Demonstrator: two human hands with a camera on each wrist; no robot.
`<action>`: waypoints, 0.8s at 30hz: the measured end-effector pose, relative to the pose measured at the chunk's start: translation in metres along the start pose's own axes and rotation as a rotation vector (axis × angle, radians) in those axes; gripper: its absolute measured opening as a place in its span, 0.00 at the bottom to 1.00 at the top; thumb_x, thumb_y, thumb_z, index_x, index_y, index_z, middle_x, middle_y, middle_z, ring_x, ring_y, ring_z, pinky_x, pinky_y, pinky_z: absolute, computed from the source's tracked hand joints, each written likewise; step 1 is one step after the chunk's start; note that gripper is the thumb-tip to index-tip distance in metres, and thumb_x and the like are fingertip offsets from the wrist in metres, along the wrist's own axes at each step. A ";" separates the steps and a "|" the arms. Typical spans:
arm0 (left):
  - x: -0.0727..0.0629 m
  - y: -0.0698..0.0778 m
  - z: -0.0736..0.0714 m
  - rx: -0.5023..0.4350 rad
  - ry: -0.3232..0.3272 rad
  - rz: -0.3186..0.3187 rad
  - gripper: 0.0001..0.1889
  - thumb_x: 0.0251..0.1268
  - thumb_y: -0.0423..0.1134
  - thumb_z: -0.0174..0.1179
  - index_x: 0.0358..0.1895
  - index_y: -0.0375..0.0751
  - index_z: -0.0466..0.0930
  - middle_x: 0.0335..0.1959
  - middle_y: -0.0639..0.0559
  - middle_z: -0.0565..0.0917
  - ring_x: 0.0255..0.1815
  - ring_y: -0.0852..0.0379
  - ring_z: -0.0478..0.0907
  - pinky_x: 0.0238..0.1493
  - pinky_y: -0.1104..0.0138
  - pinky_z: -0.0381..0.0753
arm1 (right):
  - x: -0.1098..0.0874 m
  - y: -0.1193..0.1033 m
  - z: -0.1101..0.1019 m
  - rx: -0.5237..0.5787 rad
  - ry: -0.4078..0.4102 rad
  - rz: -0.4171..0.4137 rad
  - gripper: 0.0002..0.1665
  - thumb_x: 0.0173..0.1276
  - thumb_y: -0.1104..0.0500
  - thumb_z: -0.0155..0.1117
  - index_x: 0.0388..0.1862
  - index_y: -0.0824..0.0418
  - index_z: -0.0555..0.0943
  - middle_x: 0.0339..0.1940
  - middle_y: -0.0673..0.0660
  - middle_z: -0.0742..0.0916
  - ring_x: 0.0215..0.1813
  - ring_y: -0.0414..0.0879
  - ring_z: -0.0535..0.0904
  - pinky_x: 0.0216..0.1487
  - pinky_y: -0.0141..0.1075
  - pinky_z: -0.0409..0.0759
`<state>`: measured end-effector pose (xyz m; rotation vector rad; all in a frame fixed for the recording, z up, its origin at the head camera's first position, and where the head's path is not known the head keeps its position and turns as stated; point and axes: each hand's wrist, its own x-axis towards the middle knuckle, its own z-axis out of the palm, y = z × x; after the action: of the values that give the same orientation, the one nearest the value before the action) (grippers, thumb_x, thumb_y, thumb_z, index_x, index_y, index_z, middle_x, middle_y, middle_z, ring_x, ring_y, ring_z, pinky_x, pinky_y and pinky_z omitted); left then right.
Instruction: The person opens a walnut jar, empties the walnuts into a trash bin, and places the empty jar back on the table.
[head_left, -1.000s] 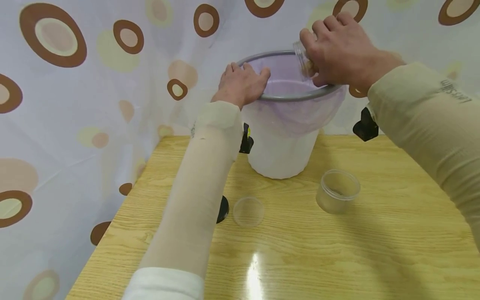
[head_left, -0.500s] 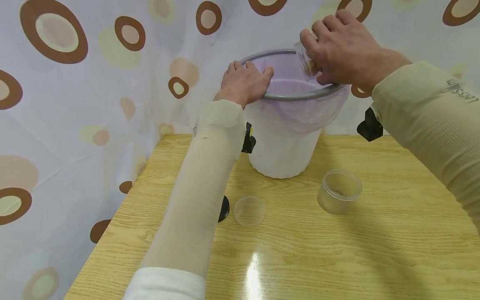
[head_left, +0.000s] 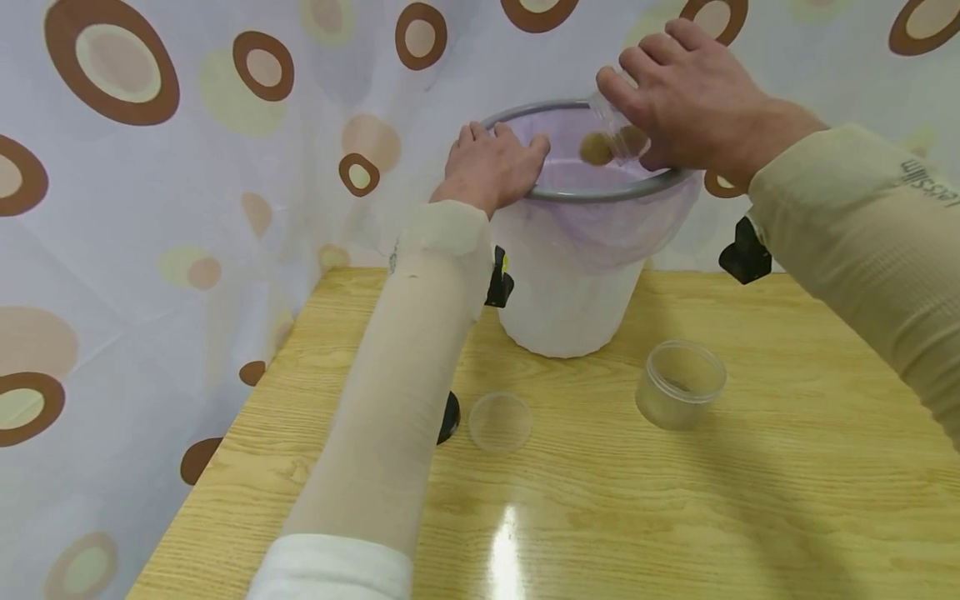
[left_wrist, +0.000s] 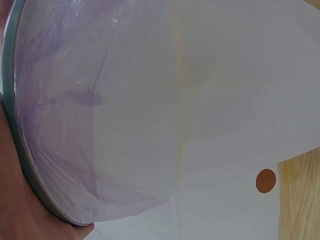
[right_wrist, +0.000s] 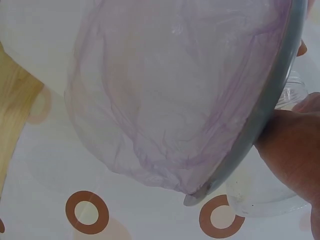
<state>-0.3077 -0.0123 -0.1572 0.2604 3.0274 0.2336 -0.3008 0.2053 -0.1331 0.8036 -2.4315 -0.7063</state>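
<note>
My right hand (head_left: 693, 100) grips a clear jar (right_wrist: 265, 197), tipped over the mouth of a white trash bin (head_left: 562, 308). A round brown piece (head_left: 597, 148) is just outside the jar's mouth, above the bin's inside; a second one shows through the jar wall. My left hand (head_left: 491, 167) holds the grey rim ring (head_left: 585, 197) on its left side, a fingertip showing at the ring in the left wrist view. A thin purple bag (head_left: 600, 229) lines the bin and hangs over its outside.
On the wooden table (head_left: 600, 517) stands a clear round tub (head_left: 678, 392) without a lid, right of the bin. A clear disc lid (head_left: 500, 422) lies beside a black round object (head_left: 450, 418) partly behind my left forearm. A patterned curtain (head_left: 262, 183) hangs behind and left.
A round brown piece has come out of the jar's mouth over the bin. The right hand has tipped the jar slightly further. My left hand stays on the rim.
</note>
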 end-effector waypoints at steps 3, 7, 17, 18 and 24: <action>0.001 0.000 0.000 -0.002 -0.005 -0.005 0.42 0.74 0.65 0.15 0.80 0.39 0.32 0.82 0.40 0.35 0.83 0.46 0.32 0.82 0.59 0.35 | 0.000 0.000 -0.001 -0.020 0.004 -0.002 0.53 0.45 0.57 0.84 0.62 0.68 0.60 0.55 0.73 0.72 0.59 0.68 0.67 0.72 0.57 0.59; 0.001 -0.001 0.000 0.000 0.009 -0.005 0.42 0.74 0.65 0.15 0.80 0.39 0.32 0.82 0.40 0.36 0.83 0.47 0.33 0.82 0.60 0.36 | 0.000 0.001 -0.003 -0.038 0.017 0.000 0.54 0.45 0.57 0.84 0.63 0.68 0.59 0.57 0.73 0.72 0.60 0.68 0.66 0.73 0.57 0.58; 0.001 -0.004 0.002 -0.012 0.009 -0.007 0.42 0.74 0.65 0.16 0.80 0.38 0.34 0.82 0.41 0.37 0.83 0.47 0.35 0.82 0.60 0.36 | -0.004 0.002 -0.002 -0.122 0.140 -0.100 0.58 0.38 0.59 0.88 0.63 0.67 0.59 0.60 0.73 0.72 0.63 0.66 0.66 0.74 0.55 0.58; 0.001 -0.005 0.002 -0.015 0.012 -0.004 0.42 0.74 0.65 0.16 0.80 0.37 0.34 0.82 0.40 0.37 0.83 0.47 0.35 0.82 0.60 0.36 | -0.005 0.002 -0.002 -0.148 0.151 -0.118 0.59 0.37 0.59 0.88 0.63 0.67 0.59 0.59 0.73 0.72 0.63 0.66 0.66 0.74 0.55 0.58; 0.002 -0.004 0.000 -0.011 0.007 -0.005 0.42 0.74 0.65 0.15 0.80 0.38 0.34 0.82 0.41 0.36 0.83 0.47 0.34 0.82 0.59 0.36 | -0.005 0.009 -0.003 -0.336 0.215 -0.258 0.56 0.39 0.68 0.84 0.65 0.65 0.61 0.59 0.71 0.72 0.64 0.63 0.65 0.74 0.54 0.56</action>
<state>-0.3099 -0.0163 -0.1579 0.2514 3.0325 0.2518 -0.2993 0.2135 -0.1271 1.0043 -1.9677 -1.0343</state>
